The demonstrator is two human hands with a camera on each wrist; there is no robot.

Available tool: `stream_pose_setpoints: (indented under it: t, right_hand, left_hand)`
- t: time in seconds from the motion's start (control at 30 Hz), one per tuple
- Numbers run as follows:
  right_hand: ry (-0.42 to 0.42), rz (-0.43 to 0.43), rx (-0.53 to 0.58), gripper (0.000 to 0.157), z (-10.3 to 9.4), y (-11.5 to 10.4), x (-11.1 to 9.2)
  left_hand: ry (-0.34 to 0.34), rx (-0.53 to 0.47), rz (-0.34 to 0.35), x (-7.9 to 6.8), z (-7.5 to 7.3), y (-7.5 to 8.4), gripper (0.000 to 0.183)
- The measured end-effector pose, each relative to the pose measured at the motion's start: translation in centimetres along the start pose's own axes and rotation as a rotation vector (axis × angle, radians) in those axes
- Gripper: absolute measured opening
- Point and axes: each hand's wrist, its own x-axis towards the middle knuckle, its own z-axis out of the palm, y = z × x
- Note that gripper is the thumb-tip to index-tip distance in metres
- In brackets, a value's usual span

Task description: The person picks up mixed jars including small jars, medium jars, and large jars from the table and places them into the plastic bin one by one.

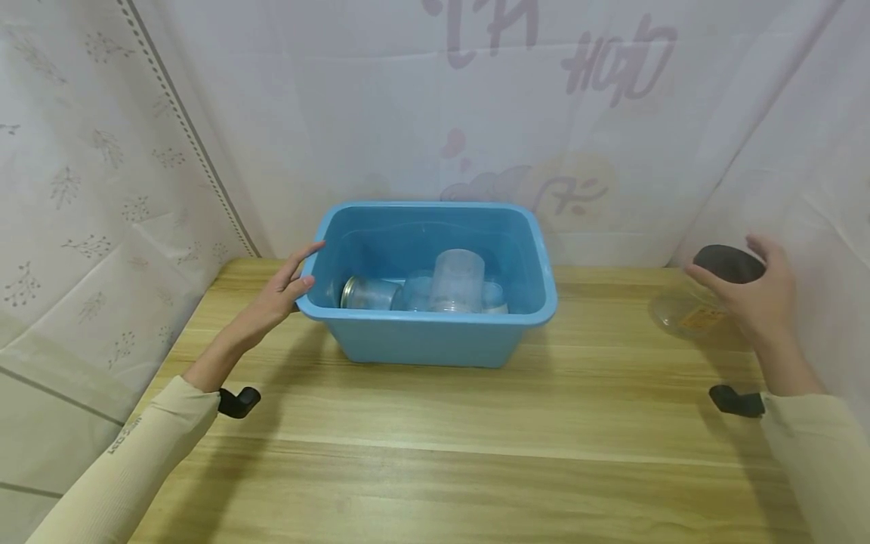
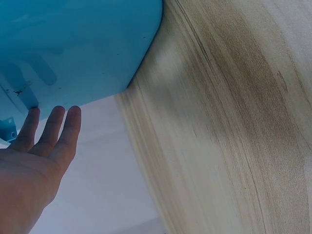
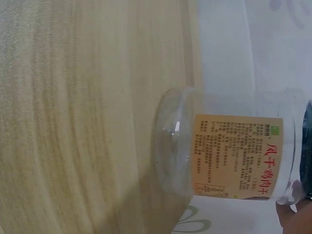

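Observation:
A blue plastic bin [image 1: 424,340] stands on the wooden table. Against its left rim, my left hand [image 1: 282,291] has its fingers extended; straight fingertips [image 2: 73,113] reach the outer wall in the left wrist view. Away to the right, my right hand [image 1: 764,302] grips a clear plastic jar [image 1: 669,313] around its black lid [image 1: 729,264]. An orange label [image 3: 236,156] with printed text covers part of the jar. The jar is upright; whether its base touches the table I cannot tell.
Inside the bin lie a glass jar with a gold lid [image 1: 349,292], an upturned frosted container [image 1: 458,276] and other clear containers. Patterned white curtains [image 1: 381,113] enclose the back and sides of the table [image 1: 435,453].

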Motion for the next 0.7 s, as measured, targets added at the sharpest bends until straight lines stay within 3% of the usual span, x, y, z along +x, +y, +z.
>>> stream_pose_setpoints:
  t: [0.3,0.7]
  right_hand:
    - [0.028,0.066,0.05,0.102,0.4,0.9,-0.1]
    - [-0.007,0.162,0.095,0.1,0.6,1.6,-0.5]
  left_hand:
    - [0.0,-0.005,0.0,0.0,0.1,0.1,0.057]
    - [-0.001,-0.003,0.0,0.1,0.0,0.0,0.057]
